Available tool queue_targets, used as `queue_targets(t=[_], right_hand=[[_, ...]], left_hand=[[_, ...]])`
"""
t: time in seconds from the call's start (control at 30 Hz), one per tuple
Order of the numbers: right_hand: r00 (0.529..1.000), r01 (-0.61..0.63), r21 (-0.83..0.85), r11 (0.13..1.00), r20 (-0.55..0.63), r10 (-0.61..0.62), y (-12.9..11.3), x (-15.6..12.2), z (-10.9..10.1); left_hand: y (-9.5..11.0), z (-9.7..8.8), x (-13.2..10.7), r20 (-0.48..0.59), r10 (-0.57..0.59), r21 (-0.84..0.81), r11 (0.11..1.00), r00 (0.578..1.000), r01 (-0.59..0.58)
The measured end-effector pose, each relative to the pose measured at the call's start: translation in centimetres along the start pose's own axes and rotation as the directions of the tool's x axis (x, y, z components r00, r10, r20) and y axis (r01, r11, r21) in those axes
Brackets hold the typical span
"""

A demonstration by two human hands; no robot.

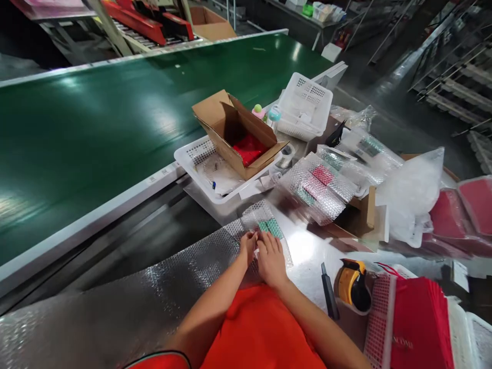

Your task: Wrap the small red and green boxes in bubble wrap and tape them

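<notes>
My left hand [248, 248] is closed, with its fingertips pinched at the edge of a sheet of bubble wrap [200, 261]. Close beside it, my right hand [272, 259] bends its fingers over the same wrap, thumb side toward the left hand. Under and just beyond the fingers lies a wrapped bundle with a green box [272, 227] showing through the bubbles and some red next to it. What exactly sits between the fingertips is partly hidden. The long sheet runs off to the lower left across the metal table [307, 256].
Ahead, an open cardboard box [238, 133] with red contents rests on a white basket [200, 169]. Bubble-wrapped packs [319, 189] lie to the right. A black cutter [329, 292], tape dispenser [351, 284] and red bags [421, 323] are nearer right. A green conveyor belt [115, 123] runs behind.
</notes>
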State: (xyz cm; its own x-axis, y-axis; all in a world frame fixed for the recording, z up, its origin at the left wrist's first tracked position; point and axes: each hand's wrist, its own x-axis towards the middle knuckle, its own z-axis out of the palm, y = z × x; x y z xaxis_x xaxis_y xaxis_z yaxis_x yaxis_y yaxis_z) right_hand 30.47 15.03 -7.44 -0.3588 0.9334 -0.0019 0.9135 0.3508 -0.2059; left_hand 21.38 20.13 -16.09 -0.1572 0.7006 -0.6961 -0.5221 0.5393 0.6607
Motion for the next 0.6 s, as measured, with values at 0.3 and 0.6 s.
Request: queue_targets(t=[0.3, 0.6], right_hand=[[0.814, -0.489, 0.123, 0.863, 0.42, 0.401, 4.8, 6.6, -3.4], [0.812, -0.473, 0.079, 0.878, 0.427, 0.399, 4.2, 6.5, -3.5]], left_hand=[[-1.8, 1.4, -0.9, -0.309, 0.176, 0.217, 0.97, 0.935, -0.11], [0.2, 1.8, -1.8, -0.253, 0.348, 0.579, 0.802, 0.903, -0.147]])
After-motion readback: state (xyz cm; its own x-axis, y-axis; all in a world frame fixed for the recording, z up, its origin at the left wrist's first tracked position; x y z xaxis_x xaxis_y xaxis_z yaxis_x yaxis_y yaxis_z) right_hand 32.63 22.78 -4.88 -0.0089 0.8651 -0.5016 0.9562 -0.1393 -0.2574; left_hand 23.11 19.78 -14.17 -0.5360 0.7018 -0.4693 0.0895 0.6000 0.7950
